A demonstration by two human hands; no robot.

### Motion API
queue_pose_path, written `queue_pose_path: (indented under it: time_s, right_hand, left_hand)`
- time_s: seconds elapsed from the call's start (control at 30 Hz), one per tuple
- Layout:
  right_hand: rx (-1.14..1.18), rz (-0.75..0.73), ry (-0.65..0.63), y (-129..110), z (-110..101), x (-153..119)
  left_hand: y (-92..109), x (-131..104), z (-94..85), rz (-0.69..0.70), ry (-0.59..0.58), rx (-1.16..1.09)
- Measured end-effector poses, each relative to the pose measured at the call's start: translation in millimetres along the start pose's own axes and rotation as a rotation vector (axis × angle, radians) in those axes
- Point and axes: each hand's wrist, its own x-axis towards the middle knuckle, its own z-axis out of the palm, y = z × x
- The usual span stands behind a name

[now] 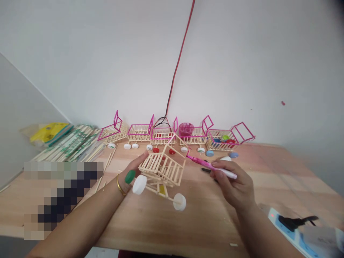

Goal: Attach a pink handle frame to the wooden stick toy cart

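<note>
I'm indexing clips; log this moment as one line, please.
left hand: holding cart | right hand: holding pink-stained tool | tool tip: at cart's partly pink frame | behind: five pink-rimmed carts

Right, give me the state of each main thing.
Held cart: mostly bare, handle partly pink.
Brush: stained pink, tip at the handle.
Left hand: gripping the cart.
Right hand: gripping the brush.
Back carts: standing, rims and handles pink.
Cup: upright, stained pink.
Power strip: red light lit.
Black plug: in the strip.
</note>
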Motion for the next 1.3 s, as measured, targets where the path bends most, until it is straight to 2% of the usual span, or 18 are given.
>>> queue_pose_path:
  time_s: [0.3,0.47,0.73,1.03,1.3]
  right_hand:
    - [-0.003,0.002,0.120,-2,-2,4]
    - [0.059,-0.022,0.098,-5,-2,4]
    - [0.022,-0.021,0.084,-5,-2,4]
    - [0.036,-0.061,-0.021,-7,-2,0]
    - [0.025,-0.028,0.067,-5,-4,1]
  left_hand:
    - [-1,2,-8.7,-0.004,-0.004,0.008]
    - [-1,1,-10.4,0.001,-0.008,0.037]
    - [-3,4,-15.1,-0.011,-0.006,0.032]
    - [0,1,-4.5,0.037,0.020,0.042]
    - [-1,2,-8.4,0.015,0.019,0.032]
